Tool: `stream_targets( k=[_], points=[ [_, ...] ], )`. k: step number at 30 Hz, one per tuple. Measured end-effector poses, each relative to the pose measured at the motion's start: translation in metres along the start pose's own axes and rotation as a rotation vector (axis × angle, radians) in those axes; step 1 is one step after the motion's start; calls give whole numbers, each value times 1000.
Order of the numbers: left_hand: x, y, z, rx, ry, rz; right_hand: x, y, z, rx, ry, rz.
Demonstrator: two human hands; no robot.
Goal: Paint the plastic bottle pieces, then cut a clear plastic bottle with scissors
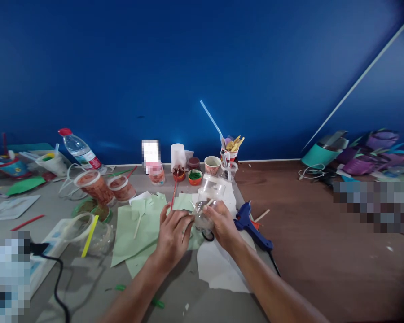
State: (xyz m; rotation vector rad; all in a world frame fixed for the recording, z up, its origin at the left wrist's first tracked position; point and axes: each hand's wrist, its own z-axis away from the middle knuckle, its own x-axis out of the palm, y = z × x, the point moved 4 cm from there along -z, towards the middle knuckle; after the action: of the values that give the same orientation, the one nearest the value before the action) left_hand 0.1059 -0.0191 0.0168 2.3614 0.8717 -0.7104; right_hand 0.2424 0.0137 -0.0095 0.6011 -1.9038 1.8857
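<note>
In my right hand [224, 226] is a clear plastic bottle [212, 190], tilted, with the thumb lying across its lower side. My left hand [175, 231] has its thumb and forefinger closed at the bottle's lower left edge; the exact fingertip contact is partly hidden. Beyond the left hand a thin red stick [174, 194] slants down from a small cup of dark red stuff [179, 174]. Beneath the hands lie pale green paper [128, 229] and a torn white sheet [218, 269]. Black scissor-like loops [208, 236] show just under the bottle.
A blue glue gun [252, 224] with a black cord lies right of my right hand. Along the back stand a paper cup [212, 165], a green paint cup [195, 176] and a cup of plastic cutlery [230, 153]. At left are reddish tubs [94, 186] and a water bottle [81, 150].
</note>
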Motion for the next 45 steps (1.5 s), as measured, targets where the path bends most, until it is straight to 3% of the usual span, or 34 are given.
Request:
stream_targets(
  k=[15, 21, 29, 38, 45],
  points=[
    [-1, 2, 2, 41, -37, -221, 1, 9, 5, 67, 79, -66],
    [-1, 2, 2, -51, 44, -127, 3, 10, 7, 103, 102, -164],
    [0, 2, 3, -8, 158, -62, 7, 12, 10, 155, 26, -262],
    [-1, 1, 5, -53, 179, 54, 10, 15, 11, 167, -27, -270],
    [-6, -9, 5, -103, 195, 53, -3, 8, 3, 92, 97, -238]
  ],
)
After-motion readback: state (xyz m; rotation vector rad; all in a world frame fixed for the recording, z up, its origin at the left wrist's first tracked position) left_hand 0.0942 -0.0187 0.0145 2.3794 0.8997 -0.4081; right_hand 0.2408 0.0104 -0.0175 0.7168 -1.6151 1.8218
